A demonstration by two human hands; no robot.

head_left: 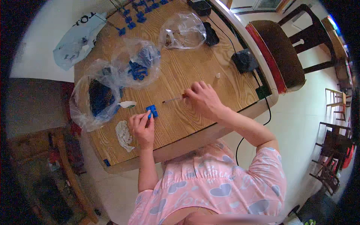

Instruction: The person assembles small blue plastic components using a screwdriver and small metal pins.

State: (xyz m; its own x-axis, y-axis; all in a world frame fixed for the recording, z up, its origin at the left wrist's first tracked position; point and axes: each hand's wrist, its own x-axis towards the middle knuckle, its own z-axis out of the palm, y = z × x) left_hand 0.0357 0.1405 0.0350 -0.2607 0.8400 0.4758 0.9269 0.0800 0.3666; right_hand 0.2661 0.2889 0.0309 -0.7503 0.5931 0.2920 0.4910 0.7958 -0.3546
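My left hand (143, 127) is closed, pinching a small blue plastic part (152, 111) against the wooden table. To the right, my right hand (202, 99) has its fingers round the reddish handle of a screwdriver (173, 99). Its thin shaft points left toward the blue part, with a gap between them. Beside my left hand lie a crumpled white tissue (123, 135) and a small white bottle (127, 104) on its side. Clear plastic bags hold dark and blue pieces (99, 99) and more blue parts (138, 70).
Several blue parts with dark wires (140, 17) stand along the far edge. Another clear bag (183, 32), a black device (244, 60) with a cord and a small white cap (218, 75) are on the table (180, 131). A chair (279, 52) stands beyond its right side.
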